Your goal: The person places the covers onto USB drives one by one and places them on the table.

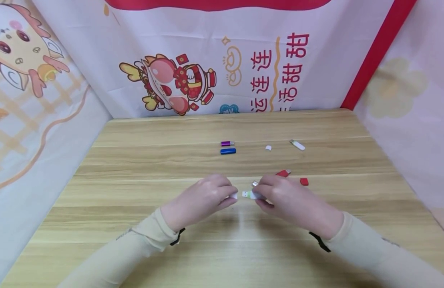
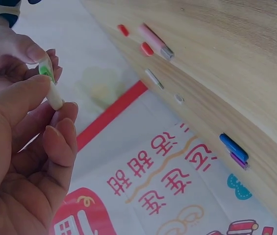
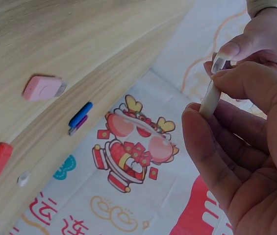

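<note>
Near the middle of the table, my left hand (image 1: 203, 198) pinches a small white cap (image 2: 55, 96) between thumb and fingers. Facing it across a narrow gap, my right hand (image 1: 288, 200) pinches a white USB flash drive (image 3: 210, 100), its metal plug and green collar pointing left toward the cap. Behind the right hand lies a pink USB flash drive (image 3: 43, 88); only its plug shows past the fingers in the head view. A red USB flash drive (image 1: 283, 173) lies just beyond that hand, with its red cap (image 1: 304, 181) off to the right.
Farther back on the wooden table (image 1: 142, 160), a purple USB flash drive (image 1: 227, 143) lies alongside a blue one (image 1: 228, 151). To their right are a loose white cap (image 1: 268, 148) and another white USB flash drive (image 1: 297, 145). Printed cloth (image 1: 193, 28) hangs behind and beside the table.
</note>
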### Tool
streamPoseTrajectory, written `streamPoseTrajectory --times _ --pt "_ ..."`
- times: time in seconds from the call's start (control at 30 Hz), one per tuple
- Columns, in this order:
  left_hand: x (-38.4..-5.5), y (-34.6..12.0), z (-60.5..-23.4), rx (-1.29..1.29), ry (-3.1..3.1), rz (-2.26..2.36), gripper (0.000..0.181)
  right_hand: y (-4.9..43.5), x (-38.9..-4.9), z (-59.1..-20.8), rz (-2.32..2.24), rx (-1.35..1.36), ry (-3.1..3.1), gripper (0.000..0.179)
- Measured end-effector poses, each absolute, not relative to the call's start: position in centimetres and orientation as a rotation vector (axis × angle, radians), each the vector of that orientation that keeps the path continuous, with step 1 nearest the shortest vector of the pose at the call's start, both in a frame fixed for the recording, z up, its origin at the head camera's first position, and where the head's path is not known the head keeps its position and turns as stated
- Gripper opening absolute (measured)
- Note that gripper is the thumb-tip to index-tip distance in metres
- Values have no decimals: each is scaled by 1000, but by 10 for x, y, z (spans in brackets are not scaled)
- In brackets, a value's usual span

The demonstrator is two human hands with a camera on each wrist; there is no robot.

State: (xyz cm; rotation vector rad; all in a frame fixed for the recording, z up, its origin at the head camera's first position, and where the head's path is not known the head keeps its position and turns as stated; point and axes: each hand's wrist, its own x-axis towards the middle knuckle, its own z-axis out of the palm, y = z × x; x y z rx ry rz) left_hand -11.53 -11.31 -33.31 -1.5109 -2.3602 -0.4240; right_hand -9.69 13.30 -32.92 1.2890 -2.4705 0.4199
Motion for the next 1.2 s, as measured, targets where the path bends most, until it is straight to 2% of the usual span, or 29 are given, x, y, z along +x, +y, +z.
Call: streamPoseTrajectory --times 1.2 --pt "-102 -104 -329 -1525 -2377 -333 16 129 -89 -332 481 1333 -2449 16"
